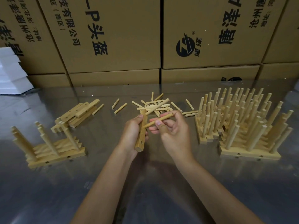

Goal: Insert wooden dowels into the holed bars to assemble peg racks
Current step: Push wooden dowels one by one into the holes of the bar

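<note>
My left hand [131,135] grips a holed wooden bar [141,137] held almost upright, its near end pointing toward me. One dowel [157,106] sticks out of the bar's far end, slanting up to the right. My right hand [174,130] pinches another dowel [159,120], whose left tip touches the bar's side near its middle. A loose pile of dowels [159,105] lies on the table just behind my hands. Bare holed bars [77,113] are stacked at the left.
Finished peg racks [239,122] stand in a dense group at the right, and a few more racks [53,149] at the near left. Large cardboard boxes [113,38] wall off the back. White foam blocks [11,73] sit at the far left on the shiny metal table [145,183].
</note>
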Available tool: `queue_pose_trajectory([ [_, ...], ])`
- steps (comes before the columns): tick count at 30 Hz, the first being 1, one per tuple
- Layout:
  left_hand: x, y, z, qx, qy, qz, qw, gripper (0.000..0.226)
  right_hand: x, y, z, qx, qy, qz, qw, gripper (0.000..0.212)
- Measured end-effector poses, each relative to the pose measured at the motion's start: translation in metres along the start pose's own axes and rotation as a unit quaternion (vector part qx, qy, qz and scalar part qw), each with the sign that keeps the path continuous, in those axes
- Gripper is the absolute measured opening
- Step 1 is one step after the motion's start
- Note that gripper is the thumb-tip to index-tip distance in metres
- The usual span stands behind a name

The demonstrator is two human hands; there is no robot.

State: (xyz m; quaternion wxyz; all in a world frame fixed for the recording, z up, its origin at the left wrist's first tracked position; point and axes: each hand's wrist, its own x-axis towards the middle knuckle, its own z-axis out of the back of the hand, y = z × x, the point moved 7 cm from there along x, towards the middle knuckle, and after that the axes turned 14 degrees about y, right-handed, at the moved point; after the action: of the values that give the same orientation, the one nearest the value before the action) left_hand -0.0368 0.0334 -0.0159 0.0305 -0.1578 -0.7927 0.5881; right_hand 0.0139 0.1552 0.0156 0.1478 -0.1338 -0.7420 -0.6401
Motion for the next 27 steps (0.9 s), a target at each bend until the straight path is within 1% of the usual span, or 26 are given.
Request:
queue_pose_trajectory([
  [3, 0.001, 0.002, 0.002, 0.009, 0.003, 0.004, 1.000, 0.029, 0.000, -0.003, -0.001, 0.012, 0.011, -0.015, 1.000, 0.013],
  [6, 0.000, 0.005, 0.006, 0.016, -0.014, 0.015, 1.000, 0.025, -0.002, -0.007, 0.001, 0.017, 0.003, -0.023, 1.000, 0.010],
  [14, 0.004, 0.009, 0.007, 0.040, -0.029, 0.026, 0.998, 0.031, -0.004, -0.011, 0.005, 0.012, -0.029, -0.031, 0.999, 0.011],
  [20, 0.006, 0.012, 0.011, 0.000, -0.033, 0.030, 0.999, 0.033, -0.006, -0.017, 0.000, 0.031, -0.031, -0.038, 0.998, 0.012],
  [27, 0.007, 0.013, 0.012, 0.015, -0.063, 0.019, 0.998, 0.031, -0.010, -0.027, 0.002, 0.073, -0.070, -0.048, 0.994, 0.016],
])
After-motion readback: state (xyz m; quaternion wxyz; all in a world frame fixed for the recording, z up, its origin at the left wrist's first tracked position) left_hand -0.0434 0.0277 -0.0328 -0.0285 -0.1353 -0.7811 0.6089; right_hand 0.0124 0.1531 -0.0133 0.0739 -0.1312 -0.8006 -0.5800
